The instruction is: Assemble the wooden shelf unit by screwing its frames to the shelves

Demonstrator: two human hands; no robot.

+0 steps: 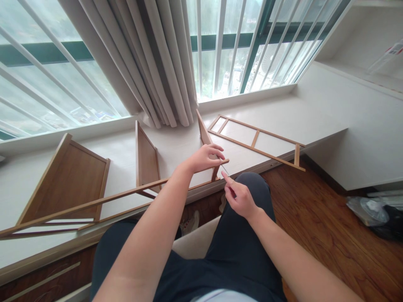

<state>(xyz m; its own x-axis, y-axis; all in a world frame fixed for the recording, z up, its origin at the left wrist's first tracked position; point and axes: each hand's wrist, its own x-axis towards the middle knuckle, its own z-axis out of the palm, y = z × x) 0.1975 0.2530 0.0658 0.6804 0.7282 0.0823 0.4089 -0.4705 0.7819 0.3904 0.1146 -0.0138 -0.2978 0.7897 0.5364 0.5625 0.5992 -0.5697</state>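
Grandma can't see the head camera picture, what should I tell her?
A left hand touches the end of a wooden frame, and the right hand seems to hold a thin rod near it. A ladder-shaped piece lies on the white window ledge.

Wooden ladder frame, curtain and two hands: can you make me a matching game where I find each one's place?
Things:
1. Left hand
2. Right hand
3. Curtain
4. Ladder-shaped wooden frame

Places:
A. Hanging in front of the window
B. Index fingertip at a thin rod
C. Lying on the white ledge, to the right of the standing panels
D. Over the end of the long wooden rail

Right pairs: 1-D, 2-B, 3-A, 4-C
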